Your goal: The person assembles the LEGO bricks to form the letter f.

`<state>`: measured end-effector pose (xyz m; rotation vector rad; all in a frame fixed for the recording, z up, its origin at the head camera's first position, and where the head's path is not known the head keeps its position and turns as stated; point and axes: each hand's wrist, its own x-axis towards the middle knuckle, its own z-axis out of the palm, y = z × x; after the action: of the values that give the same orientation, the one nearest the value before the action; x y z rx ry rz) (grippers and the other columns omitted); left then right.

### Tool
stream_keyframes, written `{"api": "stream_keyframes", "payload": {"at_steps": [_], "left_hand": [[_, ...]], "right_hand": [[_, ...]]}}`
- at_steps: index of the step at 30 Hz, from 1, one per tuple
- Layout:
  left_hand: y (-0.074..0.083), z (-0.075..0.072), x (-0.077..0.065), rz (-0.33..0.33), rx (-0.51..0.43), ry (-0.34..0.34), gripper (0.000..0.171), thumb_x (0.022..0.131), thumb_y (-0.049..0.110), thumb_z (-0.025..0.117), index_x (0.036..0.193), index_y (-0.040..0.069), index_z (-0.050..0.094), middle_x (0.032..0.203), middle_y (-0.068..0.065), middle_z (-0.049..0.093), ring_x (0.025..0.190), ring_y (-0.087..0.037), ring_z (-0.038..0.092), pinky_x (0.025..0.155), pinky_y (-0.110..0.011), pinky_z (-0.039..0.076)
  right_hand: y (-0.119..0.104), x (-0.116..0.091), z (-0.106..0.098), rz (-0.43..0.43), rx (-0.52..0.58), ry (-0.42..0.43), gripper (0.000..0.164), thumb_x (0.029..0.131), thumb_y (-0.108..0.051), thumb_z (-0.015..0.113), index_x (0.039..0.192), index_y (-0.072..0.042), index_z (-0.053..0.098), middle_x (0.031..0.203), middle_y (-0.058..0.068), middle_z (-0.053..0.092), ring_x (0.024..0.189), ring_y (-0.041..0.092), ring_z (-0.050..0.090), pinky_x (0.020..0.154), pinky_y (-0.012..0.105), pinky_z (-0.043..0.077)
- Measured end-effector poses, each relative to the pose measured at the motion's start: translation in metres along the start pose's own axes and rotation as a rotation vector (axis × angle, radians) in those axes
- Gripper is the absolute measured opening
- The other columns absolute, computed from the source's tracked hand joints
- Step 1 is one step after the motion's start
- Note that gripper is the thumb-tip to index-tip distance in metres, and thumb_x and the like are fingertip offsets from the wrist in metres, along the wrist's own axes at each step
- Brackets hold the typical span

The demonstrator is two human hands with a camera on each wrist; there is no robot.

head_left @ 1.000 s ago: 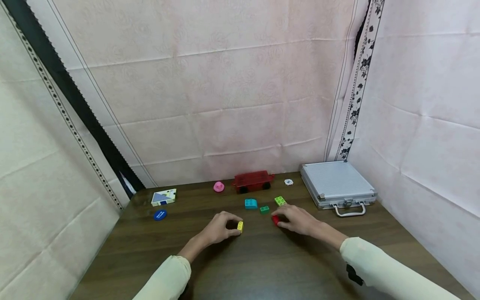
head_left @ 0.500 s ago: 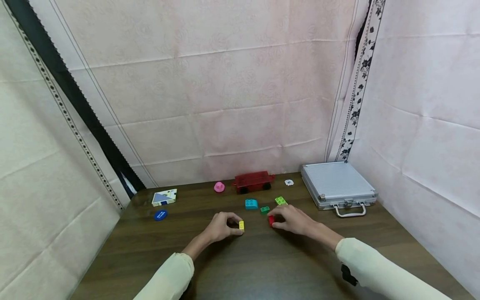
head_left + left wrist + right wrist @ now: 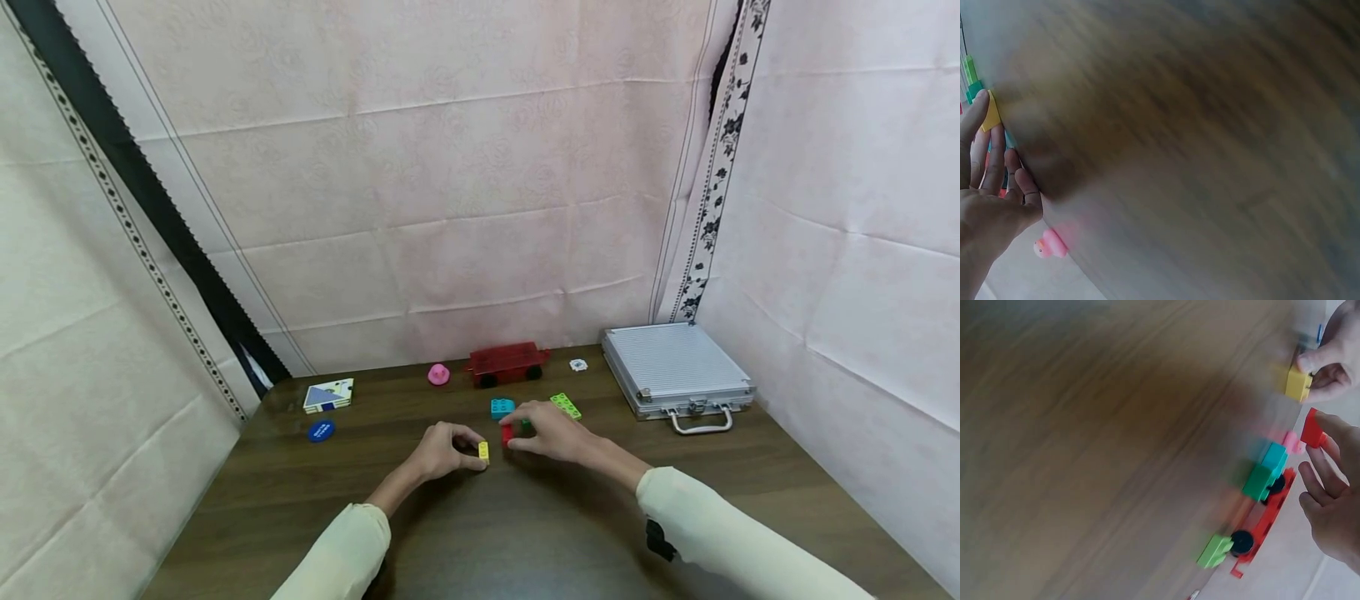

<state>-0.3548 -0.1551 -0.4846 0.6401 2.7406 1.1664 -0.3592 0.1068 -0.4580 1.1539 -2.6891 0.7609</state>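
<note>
My left hand point(image 3: 438, 452) pinches a yellow toy brick point(image 3: 483, 452) between thumb and fingertips, low over the wooden table. Facing it from the right, my right hand point(image 3: 551, 430) grips a red toy brick point(image 3: 507, 436) by its ends. A small gap separates the two bricks in the head view. In the right wrist view the red brick point(image 3: 1313, 429) appears raised off the tabletop, near the yellow brick point(image 3: 1297, 384). Just beyond the right fingers sits a turquoise brick point(image 3: 502, 407). A green brick point(image 3: 527, 427) is partly hidden behind that hand, and a lime brick point(image 3: 566, 406) lies past its knuckles.
Along the back edge stand a pink rubber duck point(image 3: 438, 374), a red toy wagon point(image 3: 507, 363) and a small white piece point(image 3: 577, 365). A silver case point(image 3: 678, 371) occupies the back right. At left lie a patterned box point(image 3: 327, 395) and a blue disc point(image 3: 321, 431).
My right hand has carried the red brick leftward, close to the yellow brick, now partly covering the green one. My left hand has shifted only slightly to the right.
</note>
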Motion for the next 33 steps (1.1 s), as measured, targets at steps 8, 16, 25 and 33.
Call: {"api": "stream_keyframes", "payload": {"at_steps": [8, 16, 25, 33], "left_hand": [[0.002, 0.000, 0.000, -0.004, -0.024, 0.002, 0.031, 0.080, 0.023, 0.092, 0.106, 0.010, 0.079, 0.097, 0.000, 0.074, 0.091, -0.017, 0.064, 0.078, -0.033, 0.055], [0.004, 0.002, 0.000, -0.014, -0.030, 0.010, 0.028, 0.079, 0.022, 0.094, 0.099, 0.011, 0.078, 0.093, 0.000, 0.073, 0.087, -0.014, 0.064, 0.076, -0.031, 0.054], [0.006, 0.003, -0.001, -0.006, -0.019, 0.000, 0.026, 0.080, 0.022, 0.093, 0.098, 0.011, 0.078, 0.093, 0.000, 0.074, 0.089, -0.016, 0.064, 0.077, -0.032, 0.053], [0.003, -0.001, 0.000, 0.005, -0.013, -0.007, 0.025, 0.081, 0.023, 0.092, 0.100, 0.012, 0.078, 0.095, -0.002, 0.074, 0.087, -0.015, 0.062, 0.075, -0.032, 0.053]], "right_hand": [[-0.016, 0.012, 0.012, -0.010, 0.017, -0.033, 0.034, 0.096, -0.023, 0.078, 0.127, -0.009, 0.074, 0.125, 0.003, 0.072, 0.121, 0.020, 0.063, 0.098, 0.041, 0.054], [-0.022, 0.015, 0.022, 0.002, 0.015, -0.053, 0.034, 0.097, -0.024, 0.076, 0.130, -0.013, 0.073, 0.127, 0.001, 0.070, 0.119, 0.013, 0.062, 0.093, 0.034, 0.054], [-0.023, 0.015, 0.026, 0.024, -0.006, -0.064, 0.035, 0.099, -0.026, 0.074, 0.132, -0.015, 0.072, 0.131, 0.002, 0.068, 0.120, 0.015, 0.061, 0.091, 0.033, 0.055], [-0.023, 0.020, 0.027, 0.025, -0.023, -0.078, 0.035, 0.100, -0.027, 0.073, 0.133, -0.016, 0.072, 0.132, 0.002, 0.068, 0.119, 0.014, 0.062, 0.089, 0.031, 0.055]]}}
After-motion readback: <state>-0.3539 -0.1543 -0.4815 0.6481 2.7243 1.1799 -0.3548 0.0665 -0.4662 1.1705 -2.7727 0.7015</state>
